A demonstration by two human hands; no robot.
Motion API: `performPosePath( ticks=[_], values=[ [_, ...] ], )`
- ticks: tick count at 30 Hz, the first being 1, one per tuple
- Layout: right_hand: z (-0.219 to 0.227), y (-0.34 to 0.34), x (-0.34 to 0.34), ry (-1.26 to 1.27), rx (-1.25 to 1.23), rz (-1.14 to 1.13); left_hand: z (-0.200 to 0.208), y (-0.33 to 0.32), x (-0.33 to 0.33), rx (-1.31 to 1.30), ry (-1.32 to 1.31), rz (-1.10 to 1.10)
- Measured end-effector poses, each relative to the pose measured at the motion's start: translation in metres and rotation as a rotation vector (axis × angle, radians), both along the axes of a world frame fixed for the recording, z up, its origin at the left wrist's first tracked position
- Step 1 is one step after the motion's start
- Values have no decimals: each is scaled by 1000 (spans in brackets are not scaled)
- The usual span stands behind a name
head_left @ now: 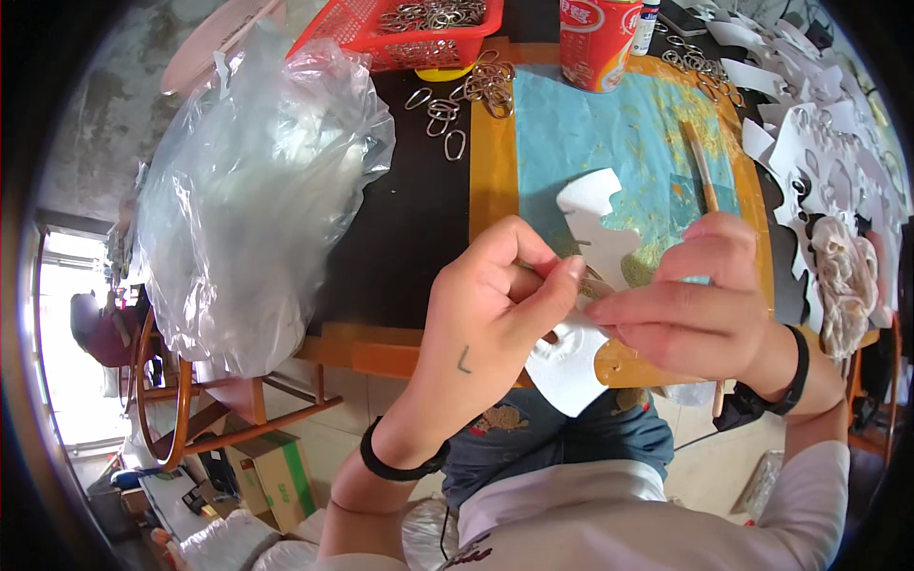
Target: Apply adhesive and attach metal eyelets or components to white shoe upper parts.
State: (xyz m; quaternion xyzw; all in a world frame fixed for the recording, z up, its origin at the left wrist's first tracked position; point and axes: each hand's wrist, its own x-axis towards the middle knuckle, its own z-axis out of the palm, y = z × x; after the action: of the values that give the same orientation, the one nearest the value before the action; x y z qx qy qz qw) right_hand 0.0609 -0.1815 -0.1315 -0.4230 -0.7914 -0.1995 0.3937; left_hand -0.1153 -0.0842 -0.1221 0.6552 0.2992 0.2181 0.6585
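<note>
A white cut-out piece (567, 369) with scalloped edges stretches between my hands at the table's near edge. My left hand (490, 309) pinches it near the middle, thumb against forefinger. From the other side my right hand (700, 309) closes its fingertips at the same spot. Something small and brownish shows between the fingertips, too hidden to name. A thin wooden stick (700, 167) passes behind or through my right hand; whether it is gripped I cannot tell. Beneath lies a light-blue sheet (552, 124) with yellowish smears, edged by brown tape (492, 181).
Loose metal rings (443, 114) lie near a red basket (466, 43) full of them. A red can (597, 48) and a small bottle (647, 29) stand at the back. White cut-outs (809, 143) and a crumpled cloth (845, 276) are at right, a large plastic bag (257, 200) at left.
</note>
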Motion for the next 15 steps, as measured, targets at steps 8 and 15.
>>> performPosePath(
  ticks=[8, 15],
  values=[
    [5, -8, 0, 49, 14, 84, 0, -9, 3, -80, -10, 45],
    [8, -7, 1, 25, -31, -80, 13, -8, 4, 63, 9, 88]
  ],
)
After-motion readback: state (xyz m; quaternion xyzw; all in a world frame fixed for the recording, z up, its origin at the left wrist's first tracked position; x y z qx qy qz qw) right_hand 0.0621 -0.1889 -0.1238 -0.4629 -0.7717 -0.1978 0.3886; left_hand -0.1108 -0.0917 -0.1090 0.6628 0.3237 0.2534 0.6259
